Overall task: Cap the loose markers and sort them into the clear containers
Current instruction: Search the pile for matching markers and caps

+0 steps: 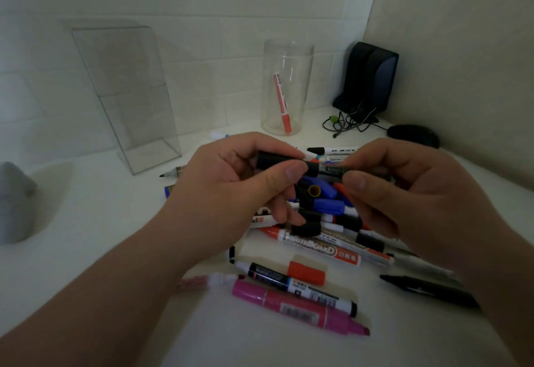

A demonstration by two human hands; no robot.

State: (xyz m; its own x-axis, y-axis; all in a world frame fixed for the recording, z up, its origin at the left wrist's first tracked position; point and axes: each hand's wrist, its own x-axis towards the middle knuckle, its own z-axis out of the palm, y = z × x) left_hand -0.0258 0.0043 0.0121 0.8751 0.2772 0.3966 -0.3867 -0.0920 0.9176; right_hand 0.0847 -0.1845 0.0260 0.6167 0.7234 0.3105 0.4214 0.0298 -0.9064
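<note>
Above a heap of loose markers [323,239], my left hand [231,190] pinches a black cap [274,160] and my right hand [404,193] grips a black marker [332,169]. The cap sits over the marker's end, the two held level between the hands. A pink marker [297,307], a loose red cap [307,272] and an uncapped black marker [427,288] lie at the front of the heap. The round clear jar [287,57] behind holds one red marker [281,103]. The rectangular clear box [127,95] at the back left has nothing in it.
A black speaker [368,77] with tangled cables [349,121] stands in the back right corner, with a black mouse [413,135] beside it. A grey object [14,202] sits at the far left edge. White walls close off the table at the back and right.
</note>
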